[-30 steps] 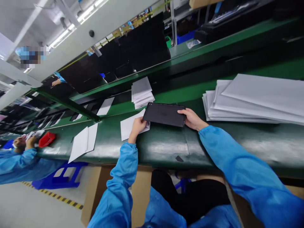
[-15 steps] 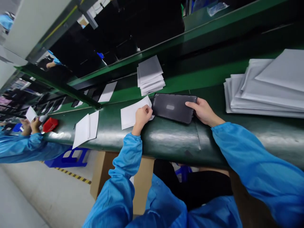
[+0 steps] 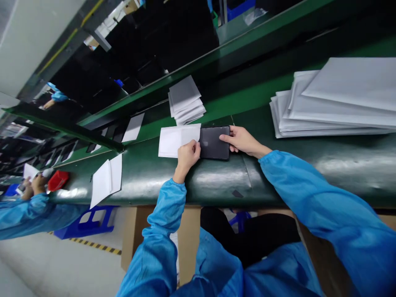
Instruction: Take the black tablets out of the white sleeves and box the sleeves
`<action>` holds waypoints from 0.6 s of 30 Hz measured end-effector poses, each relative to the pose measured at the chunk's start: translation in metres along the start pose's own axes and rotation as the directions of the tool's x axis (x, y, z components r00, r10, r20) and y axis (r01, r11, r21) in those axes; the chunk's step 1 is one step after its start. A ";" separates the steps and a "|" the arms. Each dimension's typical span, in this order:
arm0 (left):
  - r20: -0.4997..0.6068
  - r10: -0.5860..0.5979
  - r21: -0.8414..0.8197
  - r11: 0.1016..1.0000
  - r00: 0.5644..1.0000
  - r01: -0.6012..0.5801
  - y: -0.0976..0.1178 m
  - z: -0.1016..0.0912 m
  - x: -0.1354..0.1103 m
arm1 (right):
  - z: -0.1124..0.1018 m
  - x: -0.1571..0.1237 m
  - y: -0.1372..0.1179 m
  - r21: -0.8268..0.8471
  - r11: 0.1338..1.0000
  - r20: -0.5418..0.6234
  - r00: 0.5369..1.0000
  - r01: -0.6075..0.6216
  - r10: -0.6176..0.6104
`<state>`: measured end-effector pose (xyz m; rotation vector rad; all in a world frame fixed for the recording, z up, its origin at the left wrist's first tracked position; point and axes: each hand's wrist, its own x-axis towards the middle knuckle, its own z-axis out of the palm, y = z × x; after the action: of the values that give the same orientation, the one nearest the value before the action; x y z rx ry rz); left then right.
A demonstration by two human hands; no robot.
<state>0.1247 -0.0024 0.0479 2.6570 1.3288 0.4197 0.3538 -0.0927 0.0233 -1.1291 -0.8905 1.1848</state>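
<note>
A flat black tablet-like device (image 3: 214, 142) lies on the green conveyor belt (image 3: 216, 181), its left part inside a white sleeve (image 3: 173, 141). My left hand (image 3: 187, 156) pinches the open end of the white sleeve. My right hand (image 3: 241, 140) grips the device's right end, fingers closed round its edge. Both arms wear blue sleeves.
A small stack of white sleeves (image 3: 185, 100) sits just behind the device. A big pile of large white sleeves (image 3: 334, 103) lies at right. More white sleeves (image 3: 107, 180) lie on the belt at left, near a red tray (image 3: 58, 180) and a co-worker's hands (image 3: 32, 185).
The black device has slid left, partly into the white sleeve. My right hand moved left with it; my left hand lifted the sleeve's open end over it.
</note>
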 end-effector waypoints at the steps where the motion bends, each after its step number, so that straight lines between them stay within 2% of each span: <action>1: 0.005 0.028 -0.004 1.000 1.000 -0.028 0.009 0.004 -0.001 | 0.000 0.001 0.001 0.006 1.000 0.012 1.000 0.006 -0.006; 6: 0.004 0.156 -0.098 0.983 0.988 -0.155 0.060 0.024 -0.007 | -0.003 0.005 0.001 0.066 0.998 0.088 0.996 0.012 -0.018; 9: -0.029 0.170 -0.162 0.972 0.985 -0.172 0.077 0.029 -0.010 | -0.006 0.005 0.002 0.081 0.995 0.096 0.994 0.049 -0.057; 12: -0.073 0.137 -0.199 0.969 0.988 -0.149 0.079 0.031 -0.011 | -0.008 0.006 0.005 0.082 0.994 0.102 0.991 0.076 -0.084; 15: -0.090 0.162 -0.216 0.960 0.983 -0.178 0.076 0.032 -0.011 | -0.007 0.007 0.009 -0.009 0.995 0.094 0.990 0.102 -0.101; 18: -0.086 0.228 -0.219 0.945 0.970 -0.242 0.073 0.032 -0.012 | -0.005 0.008 0.014 -0.191 0.960 -0.061 0.974 0.205 -0.220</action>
<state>0.1831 -0.0557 0.0329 2.6311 0.9135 0.6435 0.3567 -0.0855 0.0082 -1.1875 -1.0463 0.8883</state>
